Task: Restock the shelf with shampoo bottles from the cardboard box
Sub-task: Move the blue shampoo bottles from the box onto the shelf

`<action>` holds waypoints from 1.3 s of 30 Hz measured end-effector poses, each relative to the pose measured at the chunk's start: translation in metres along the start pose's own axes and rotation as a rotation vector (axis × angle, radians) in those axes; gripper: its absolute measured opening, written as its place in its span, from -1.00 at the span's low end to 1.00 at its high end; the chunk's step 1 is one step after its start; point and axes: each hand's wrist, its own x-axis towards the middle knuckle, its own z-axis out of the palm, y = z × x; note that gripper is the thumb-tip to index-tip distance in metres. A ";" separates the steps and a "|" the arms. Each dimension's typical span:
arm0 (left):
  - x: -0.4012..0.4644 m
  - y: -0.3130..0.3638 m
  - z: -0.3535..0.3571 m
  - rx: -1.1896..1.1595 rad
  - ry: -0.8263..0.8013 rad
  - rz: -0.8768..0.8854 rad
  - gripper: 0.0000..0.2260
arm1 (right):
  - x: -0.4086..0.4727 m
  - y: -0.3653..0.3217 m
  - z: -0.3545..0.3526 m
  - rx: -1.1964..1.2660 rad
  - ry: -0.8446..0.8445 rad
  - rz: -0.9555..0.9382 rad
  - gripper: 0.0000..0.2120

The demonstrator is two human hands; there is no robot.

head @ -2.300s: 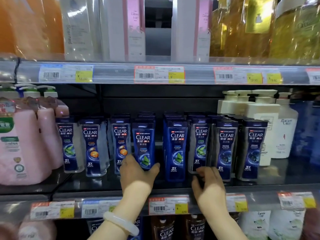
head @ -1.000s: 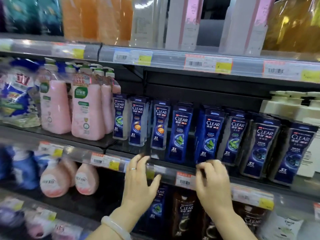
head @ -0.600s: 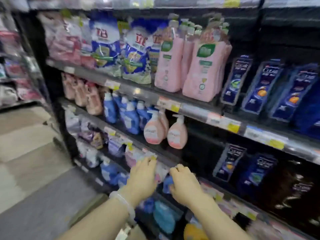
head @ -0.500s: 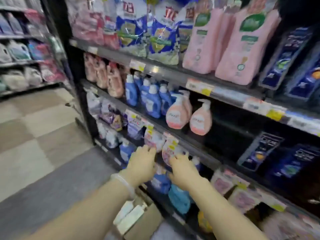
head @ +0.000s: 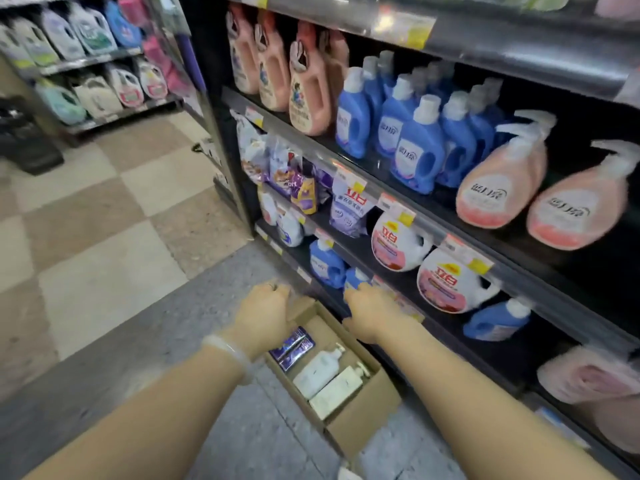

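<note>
Shampoo bottles (head: 292, 347) lie in the cardboard box (head: 363, 415) on the floor; our left hand (head: 263, 315) and right hand (head: 372, 315) reach down holding nothing, fingers hidden; a blind grab may snag a flap

Red "立白" printed on yellow ovals across two white-and-pink detergent jugs (head: 398, 245), again on a white refill pouch (head: 349, 209). Other labels too blurred to read.
</note>
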 end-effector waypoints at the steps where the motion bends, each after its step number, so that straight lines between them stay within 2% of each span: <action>1: 0.011 -0.008 -0.002 0.003 -0.025 -0.015 -0.54 | 0.015 -0.001 0.001 0.008 -0.026 0.004 -0.75; 8: 0.107 -0.061 0.000 0.037 -0.136 -0.059 -0.62 | 0.103 -0.005 0.027 0.104 -0.147 0.100 -0.70; 13: 0.193 -0.096 0.025 0.149 -0.276 0.078 -0.58 | 0.167 -0.005 0.066 0.206 -0.194 0.286 -0.69; 18: 0.273 -0.132 0.080 0.190 -0.415 0.200 -0.55 | 0.224 -0.010 0.131 0.454 -0.215 0.526 -0.66; 22: 0.308 -0.162 0.161 0.209 -0.507 0.228 -0.55 | 0.255 -0.024 0.209 0.635 -0.271 0.686 -0.57; 27: 0.328 -0.195 0.295 0.157 -0.621 0.229 -0.55 | 0.302 -0.039 0.326 0.853 -0.319 0.842 -0.53; 33: 0.361 -0.208 0.442 -0.010 -0.580 0.167 -0.43 | 0.372 -0.039 0.465 1.005 -0.292 0.946 -0.44; 36: 0.389 -0.207 0.503 0.012 -0.570 0.205 -0.43 | 0.408 -0.028 0.519 1.036 -0.216 0.989 -0.53; 39: 0.412 -0.202 0.543 0.096 -0.611 0.205 -0.45 | 0.440 -0.016 0.561 1.069 -0.185 1.048 -0.53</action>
